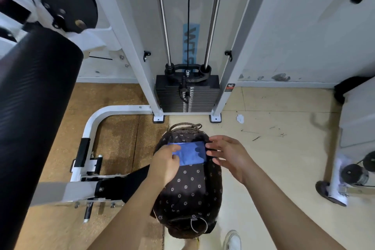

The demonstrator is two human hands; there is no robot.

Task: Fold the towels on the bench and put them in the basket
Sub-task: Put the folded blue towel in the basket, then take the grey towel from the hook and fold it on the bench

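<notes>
Towel, blue and folded, sits at the far end of the basket on its flowered lining. Left hand pinches its near edge between fingers, likely steadying it flat. Right hand hovers alongside, fingers spread, holding nothing.
</notes>
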